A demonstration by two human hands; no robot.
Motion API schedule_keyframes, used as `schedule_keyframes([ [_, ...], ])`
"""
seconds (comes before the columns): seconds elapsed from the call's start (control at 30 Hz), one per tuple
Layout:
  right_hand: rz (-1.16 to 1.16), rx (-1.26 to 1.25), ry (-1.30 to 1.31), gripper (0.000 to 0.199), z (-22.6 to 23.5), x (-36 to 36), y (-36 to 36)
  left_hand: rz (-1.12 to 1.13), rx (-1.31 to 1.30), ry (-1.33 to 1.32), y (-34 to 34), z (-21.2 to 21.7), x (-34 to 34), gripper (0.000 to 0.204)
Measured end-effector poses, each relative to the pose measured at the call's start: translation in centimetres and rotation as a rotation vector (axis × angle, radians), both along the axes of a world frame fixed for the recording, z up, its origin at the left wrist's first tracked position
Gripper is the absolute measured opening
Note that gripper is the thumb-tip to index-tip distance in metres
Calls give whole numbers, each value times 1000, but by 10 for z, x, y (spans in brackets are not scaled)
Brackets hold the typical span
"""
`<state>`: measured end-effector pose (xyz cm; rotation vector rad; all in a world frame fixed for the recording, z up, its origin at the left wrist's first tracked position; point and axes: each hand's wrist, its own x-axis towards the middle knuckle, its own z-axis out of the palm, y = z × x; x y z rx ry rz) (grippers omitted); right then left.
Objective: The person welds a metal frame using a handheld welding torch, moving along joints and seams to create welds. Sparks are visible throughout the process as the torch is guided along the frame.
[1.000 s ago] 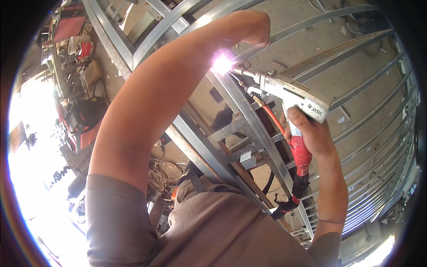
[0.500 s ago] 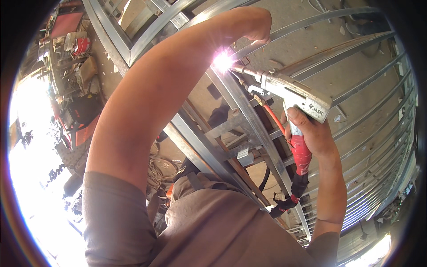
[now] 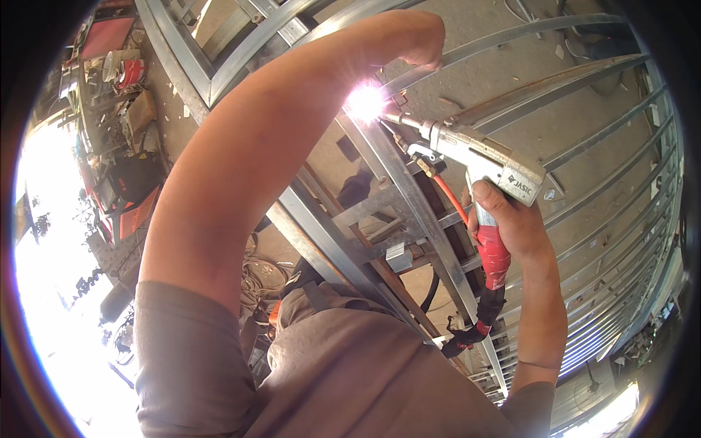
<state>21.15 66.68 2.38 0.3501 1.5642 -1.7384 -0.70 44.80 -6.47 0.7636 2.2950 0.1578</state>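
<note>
A metal frame (image 3: 321, 226) spreads below the welding torch (image 3: 485, 155), one flat bar (image 3: 504, 39) lying beyond the torch's nozzle. Dark lettering marks the torch's white body. The right hand (image 3: 515, 223) wraps the torch's grip; the left hand (image 3: 423, 47), past the torch's tip, curls by the bar, its grasp unclear. A bright arc (image 3: 365, 102) glares at that tip.

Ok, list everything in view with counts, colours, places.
Welding torch: one, white and red, right of centre
Glare: one, pinkish, at torch tip
Metal bars: many, silver, mostly right
Frame beams: several, silver, centre and top
Hose: one, orange, beside torch
Coiled cable: uncounted, pale, lower left
Clutter: uncounted, mixed colours, left edge
Floor: one, brown, beneath
Shirt: one, brown, bottom
Left hand: one, bare, top, by bar
Right hand: one, bare, on torch grip
</note>
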Motion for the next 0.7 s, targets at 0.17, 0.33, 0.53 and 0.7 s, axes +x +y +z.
schedule_keyframes([
  [0.17, -80, 43, -20, 45, 3, 7, 7, 95, 6, -18, -4, 14, 9, 42],
  [0.33, -107, 28, -11, 48, 14, 27, 43, 377, 222, 159, 3, 31, 30, 41],
  [0.53, -92, 55, -69, 50, 4, 65, 70, 131, 167, -92, 54, 27, 95, 45],
  [0.7, -94, 11, -100, 47, -6, 80, 76, 148, 129, -130, 63, 16, 97, 40],
])
